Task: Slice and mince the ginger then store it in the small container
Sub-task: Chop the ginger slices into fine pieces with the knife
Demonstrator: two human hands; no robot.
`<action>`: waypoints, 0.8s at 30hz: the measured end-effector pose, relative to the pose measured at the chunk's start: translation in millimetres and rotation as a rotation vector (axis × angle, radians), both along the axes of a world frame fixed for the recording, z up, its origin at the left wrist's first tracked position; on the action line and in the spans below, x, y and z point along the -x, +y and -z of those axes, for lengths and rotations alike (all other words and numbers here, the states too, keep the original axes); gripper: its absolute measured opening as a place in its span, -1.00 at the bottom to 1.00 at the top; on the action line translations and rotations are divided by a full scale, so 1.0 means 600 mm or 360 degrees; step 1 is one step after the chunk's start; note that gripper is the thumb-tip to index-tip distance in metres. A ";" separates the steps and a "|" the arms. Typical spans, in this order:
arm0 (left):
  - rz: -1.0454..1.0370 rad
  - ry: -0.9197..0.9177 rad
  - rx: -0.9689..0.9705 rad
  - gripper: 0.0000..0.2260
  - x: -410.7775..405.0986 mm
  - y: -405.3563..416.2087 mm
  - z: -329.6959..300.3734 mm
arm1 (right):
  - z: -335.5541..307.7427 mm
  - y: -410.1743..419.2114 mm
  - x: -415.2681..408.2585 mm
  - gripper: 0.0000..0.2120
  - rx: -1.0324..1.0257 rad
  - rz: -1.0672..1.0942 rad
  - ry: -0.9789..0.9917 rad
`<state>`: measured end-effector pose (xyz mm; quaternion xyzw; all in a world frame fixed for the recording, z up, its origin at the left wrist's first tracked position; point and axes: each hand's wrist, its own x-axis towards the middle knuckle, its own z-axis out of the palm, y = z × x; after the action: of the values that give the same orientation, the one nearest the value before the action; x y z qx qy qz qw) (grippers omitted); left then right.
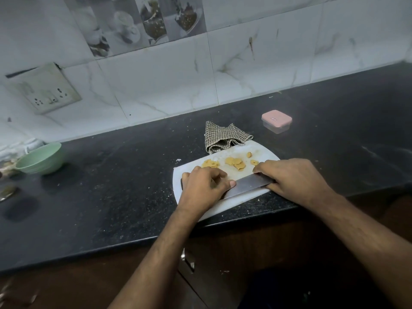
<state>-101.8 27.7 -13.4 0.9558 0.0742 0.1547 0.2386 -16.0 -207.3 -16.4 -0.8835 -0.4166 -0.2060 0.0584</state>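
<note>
Right hand (292, 179) wraps knife (249, 185) handle end; left hand (204, 187) curls over blade tip, thumb pressing flat. Blade long axis runs hand to hand, across board (225, 204). Ginger slices (234, 163) lie just beyond blade, between both hands, nearer fingertips. Small container (277, 121) well beyond right hand, lid on.

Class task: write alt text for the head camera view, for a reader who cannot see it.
On a white cutting board at the edge of a black counter, a person's left hand and right hand hold a steel knife blade beside yellow ginger slices. Behind lie a checked cloth and a closed pink-lidded clear container.
</note>
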 end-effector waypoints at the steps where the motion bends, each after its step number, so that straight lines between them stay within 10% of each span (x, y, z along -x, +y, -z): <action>1: -0.0007 0.0030 0.0053 -0.79 -0.005 0.003 -0.004 | 0.001 0.000 -0.001 -0.64 -0.0007 -0.0002 0.0028; 24: 0.0355 0.0029 0.0145 -0.79 -0.003 0.089 -0.001 | 0.008 -0.004 -0.012 -0.67 -0.0171 -0.0019 0.0187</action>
<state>-100.1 81.1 -13.0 0.9477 -0.0233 0.1150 0.2968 -9.0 -209.9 -21.5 -0.8872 -0.4060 -0.1756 0.1311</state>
